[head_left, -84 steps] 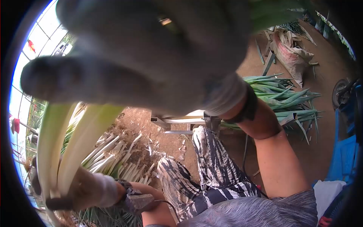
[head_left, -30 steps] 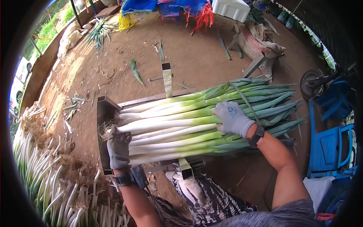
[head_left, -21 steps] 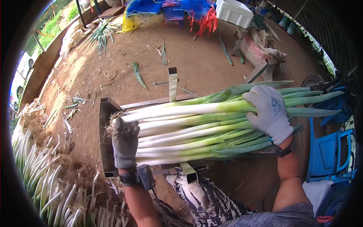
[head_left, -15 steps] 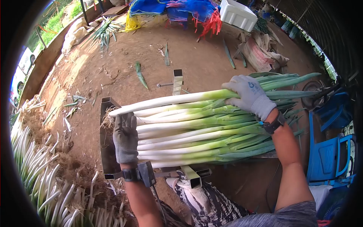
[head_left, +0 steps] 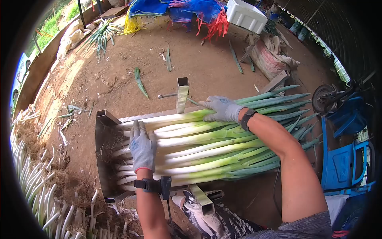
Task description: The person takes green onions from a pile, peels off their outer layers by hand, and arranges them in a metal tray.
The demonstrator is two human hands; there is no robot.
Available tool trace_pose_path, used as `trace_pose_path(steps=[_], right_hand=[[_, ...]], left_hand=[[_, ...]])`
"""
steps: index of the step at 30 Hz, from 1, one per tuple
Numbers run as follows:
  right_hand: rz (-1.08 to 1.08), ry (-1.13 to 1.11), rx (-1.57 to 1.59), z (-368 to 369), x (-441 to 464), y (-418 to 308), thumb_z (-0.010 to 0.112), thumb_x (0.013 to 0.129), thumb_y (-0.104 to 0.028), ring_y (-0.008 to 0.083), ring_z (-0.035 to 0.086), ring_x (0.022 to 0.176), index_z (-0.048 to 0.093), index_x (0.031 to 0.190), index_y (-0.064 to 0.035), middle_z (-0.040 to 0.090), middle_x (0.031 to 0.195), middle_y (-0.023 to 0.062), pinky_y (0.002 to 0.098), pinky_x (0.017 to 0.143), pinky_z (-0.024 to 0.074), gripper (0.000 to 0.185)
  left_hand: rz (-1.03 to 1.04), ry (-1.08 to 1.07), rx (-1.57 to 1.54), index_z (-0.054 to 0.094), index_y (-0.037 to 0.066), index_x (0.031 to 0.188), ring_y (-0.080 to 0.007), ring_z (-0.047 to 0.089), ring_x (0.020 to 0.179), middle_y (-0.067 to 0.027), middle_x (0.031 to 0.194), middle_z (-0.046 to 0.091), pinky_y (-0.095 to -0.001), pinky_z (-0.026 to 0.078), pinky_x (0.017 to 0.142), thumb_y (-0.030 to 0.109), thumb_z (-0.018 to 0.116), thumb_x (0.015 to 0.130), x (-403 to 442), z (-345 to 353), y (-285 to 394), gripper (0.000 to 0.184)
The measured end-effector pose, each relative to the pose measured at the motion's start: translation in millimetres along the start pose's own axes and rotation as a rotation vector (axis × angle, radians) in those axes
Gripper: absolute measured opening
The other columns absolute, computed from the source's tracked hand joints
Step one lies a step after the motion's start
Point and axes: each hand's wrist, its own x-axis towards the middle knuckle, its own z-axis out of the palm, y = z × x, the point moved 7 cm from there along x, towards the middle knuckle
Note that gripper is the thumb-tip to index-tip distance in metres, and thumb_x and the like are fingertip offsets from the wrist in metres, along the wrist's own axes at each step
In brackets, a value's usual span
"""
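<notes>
Knit-gloved left hand [head_left: 143,148] and right hand [head_left: 223,108] touch smooth, cylindrical leeks [head_left: 199,138].

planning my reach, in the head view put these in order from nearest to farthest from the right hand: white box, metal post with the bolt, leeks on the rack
From the right hand:
1. leeks: directly under it, touching
2. metal post: a little to its left, along the leeks' far side
3. white box: well beyond, ahead near the view's top
</notes>
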Motion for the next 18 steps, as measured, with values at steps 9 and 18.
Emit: trace_pose_path(steps=[9, 18], right_hand=[[-0.143, 0.190, -0.358, 14, -66, -11, 0.055, 0.086, -0.032, 0.0276, 0.057, 0.089, 0.065, 0.102, -0.0128, 0.062, 0.090, 0.0081, 0.0401, 0.080, 0.0449, 0.027], [0.844, -0.302, -0.315, -41, -35, 105, 0.049, 0.080, -0.063, 0.0269, 0.059, 0.109, 0.069, 0.106, -0.0104, 0.066, 0.111, 0.0106, 0.0430, 0.095, 0.0391, 0.062]], left_hand=[[0.020, 0.012, 0.112, 0.049, -0.001, 0.130, -0.0355, 0.048, 0.116, -0.0212, 0.138, 0.042, -0.0410, 0.037, 0.098, 0.029, 0.040, 0.087, -6, -10, 2, 0.053], [0.023, -0.001, 0.134, 0.047, 0.000, 0.132, -0.0353, 0.046, 0.119, -0.0208, 0.140, 0.040, -0.0413, 0.035, 0.099, 0.031, 0.038, 0.089, -4, -3, -2, 0.054]])
